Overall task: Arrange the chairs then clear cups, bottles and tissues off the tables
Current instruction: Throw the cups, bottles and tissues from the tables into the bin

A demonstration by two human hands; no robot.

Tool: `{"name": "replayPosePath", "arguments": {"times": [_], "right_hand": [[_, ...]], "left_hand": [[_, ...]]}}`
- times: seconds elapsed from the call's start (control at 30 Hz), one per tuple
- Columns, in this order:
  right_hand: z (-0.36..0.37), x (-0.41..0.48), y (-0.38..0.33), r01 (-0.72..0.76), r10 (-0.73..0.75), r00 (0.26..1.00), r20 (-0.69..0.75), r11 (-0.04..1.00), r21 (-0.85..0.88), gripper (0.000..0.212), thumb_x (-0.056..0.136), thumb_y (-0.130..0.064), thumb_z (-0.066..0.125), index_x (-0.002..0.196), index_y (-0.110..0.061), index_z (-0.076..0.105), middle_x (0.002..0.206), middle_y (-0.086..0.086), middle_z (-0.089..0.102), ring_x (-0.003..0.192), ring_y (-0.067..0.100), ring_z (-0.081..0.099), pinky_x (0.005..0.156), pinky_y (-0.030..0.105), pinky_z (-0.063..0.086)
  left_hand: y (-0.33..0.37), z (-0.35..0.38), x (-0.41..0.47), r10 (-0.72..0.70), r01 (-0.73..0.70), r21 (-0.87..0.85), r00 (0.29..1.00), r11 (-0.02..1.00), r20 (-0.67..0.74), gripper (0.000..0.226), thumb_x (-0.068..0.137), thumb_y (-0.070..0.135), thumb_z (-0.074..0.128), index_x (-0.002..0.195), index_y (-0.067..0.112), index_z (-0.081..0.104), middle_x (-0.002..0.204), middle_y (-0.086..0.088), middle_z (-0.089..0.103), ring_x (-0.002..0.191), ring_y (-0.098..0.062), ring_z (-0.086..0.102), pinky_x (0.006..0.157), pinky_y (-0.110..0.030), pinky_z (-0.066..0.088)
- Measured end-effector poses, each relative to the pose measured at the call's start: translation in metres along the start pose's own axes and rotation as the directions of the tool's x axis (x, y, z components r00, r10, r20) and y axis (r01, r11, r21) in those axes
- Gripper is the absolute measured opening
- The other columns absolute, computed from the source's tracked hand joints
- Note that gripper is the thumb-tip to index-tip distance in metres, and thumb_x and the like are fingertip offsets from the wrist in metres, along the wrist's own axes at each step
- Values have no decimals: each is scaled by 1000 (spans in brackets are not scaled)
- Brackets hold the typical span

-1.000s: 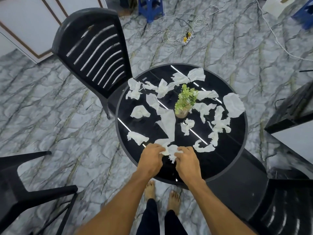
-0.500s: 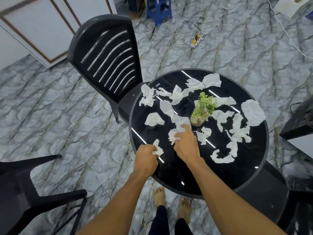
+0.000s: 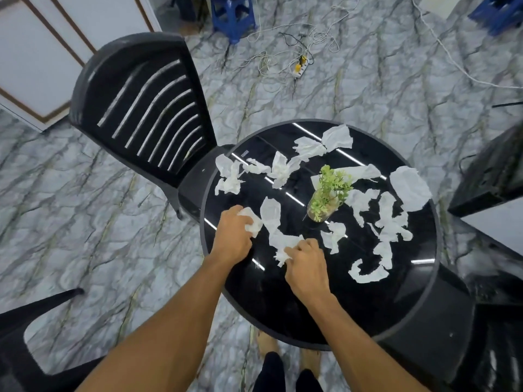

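Round glossy black table (image 3: 368, 306) strewn with torn white tissue pieces (image 3: 393, 219). Left hand (image 3: 232, 237) grips a crumpled white tissue wad (image 3: 252, 222) near the table's left edge; right hand (image 3: 307, 267) pinches a long white tissue strip (image 3: 273, 222). Small green plant in a glass pot (image 3: 328, 193) mid-table. Black slatted plastic chair (image 3: 141, 108) against the table's far left. Grey marble floor (image 3: 85, 207), white cables (image 3: 283, 58), blue plastic stool (image 3: 232, 15).

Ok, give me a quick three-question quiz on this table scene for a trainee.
1. True or false: the left hand grips a crumpled tissue.
2. What stands upright on the round table? A) small plant B) bottle C) cup
3. What is the right hand pinching?
Key: 1 true; 2 A; 3 a long white tissue.
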State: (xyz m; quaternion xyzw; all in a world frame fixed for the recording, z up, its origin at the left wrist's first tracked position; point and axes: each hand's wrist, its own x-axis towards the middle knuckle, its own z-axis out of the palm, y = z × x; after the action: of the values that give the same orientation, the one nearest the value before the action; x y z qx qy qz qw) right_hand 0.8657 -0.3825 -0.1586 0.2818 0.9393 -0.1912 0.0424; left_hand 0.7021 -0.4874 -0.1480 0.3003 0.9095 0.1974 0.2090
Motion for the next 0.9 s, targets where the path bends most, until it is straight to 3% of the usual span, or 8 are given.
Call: {"name": "replayPosePath", "arguments": {"times": [0.07, 0.13, 0.27, 0.43, 0.53, 0.63, 0.77, 0.9], "right_hand": [[4, -1, 4, -25, 26, 1000, -15, 997, 75, 20, 75, -2, 74, 92, -12, 76, 104, 5, 63, 98, 24, 57, 78, 29, 54], [8, -3, 10, -40, 49, 997, -52, 988, 149, 27, 68, 5, 78, 89, -12, 77, 113, 7, 63, 92, 23, 61, 77, 25, 54], [7, -5, 17, -44, 71, 994, -88, 961, 275, 32, 72, 14, 70, 96, -6, 76, 119, 15, 65, 95, 32, 66, 81, 31, 57], [-2, -21, 22, 18, 33, 988, -150, 943, 331, 36, 70, 15, 67, 97, -7, 77, 105, 10, 71, 87, 31, 68, 76, 36, 58], [-1, -32, 31, -17, 104, 978, -179, 903, 429, 35, 76, 11, 62, 103, -7, 75, 104, 2, 71, 92, 21, 67, 84, 30, 56], [-1, -47, 41, -91, 215, 960, -178, 844, 529, 33, 82, 5, 64, 112, -8, 72, 108, 0, 70, 101, 14, 65, 93, 27, 53], [-3, -64, 49, -96, 262, 943, -206, 806, 584, 29, 81, 6, 67, 107, -6, 72, 103, 0, 70, 98, 14, 66, 90, 27, 55], [-12, -72, 55, -84, 281, 924, -261, 812, 578, 28, 79, 8, 70, 104, -4, 74, 108, 1, 69, 103, 14, 65, 95, 6, 41]], "left_hand": [[6, 3, -5, 10, -8, 24, 999, 1000, -51, 15, 79, -6, 61, 87, 0, 72, 99, -9, 64, 94, -27, 58, 77, -35, 48], [20, 1, -16, -19, 2, -111, 988, 994, -155, 16, 80, -6, 60, 85, 9, 66, 89, -2, 59, 84, -19, 51, 75, -34, 42], [39, 5, -22, -28, -34, -352, 985, 935, -170, 47, 82, 8, 70, 126, 21, 60, 118, 14, 57, 110, -6, 50, 96, -27, 44], [44, 29, -4, 86, -37, -173, 954, 984, 287, 70, 82, 15, 74, 146, 25, 47, 164, 0, 23, 145, -19, 33, 114, -36, 37], [45, 36, -2, 64, -37, -134, 977, 990, 201, 41, 84, 12, 70, 125, 13, 67, 134, -9, 61, 126, -26, 56, 99, -25, 44], [47, 29, -12, 13, -7, -104, 998, 995, 60, 28, 84, 15, 67, 111, 10, 72, 104, -7, 71, 110, -29, 62, 90, -30, 49], [56, 20, -25, -14, 15, -42, 999, 999, 35, 32, 83, 16, 69, 116, 15, 69, 115, 2, 66, 111, -20, 59, 86, -26, 44], [77, 24, -22, 142, -142, -9, 986, 990, 88, 54, 82, 13, 71, 133, 20, 56, 141, 10, 46, 124, -20, 51, 99, -30, 44]]}}
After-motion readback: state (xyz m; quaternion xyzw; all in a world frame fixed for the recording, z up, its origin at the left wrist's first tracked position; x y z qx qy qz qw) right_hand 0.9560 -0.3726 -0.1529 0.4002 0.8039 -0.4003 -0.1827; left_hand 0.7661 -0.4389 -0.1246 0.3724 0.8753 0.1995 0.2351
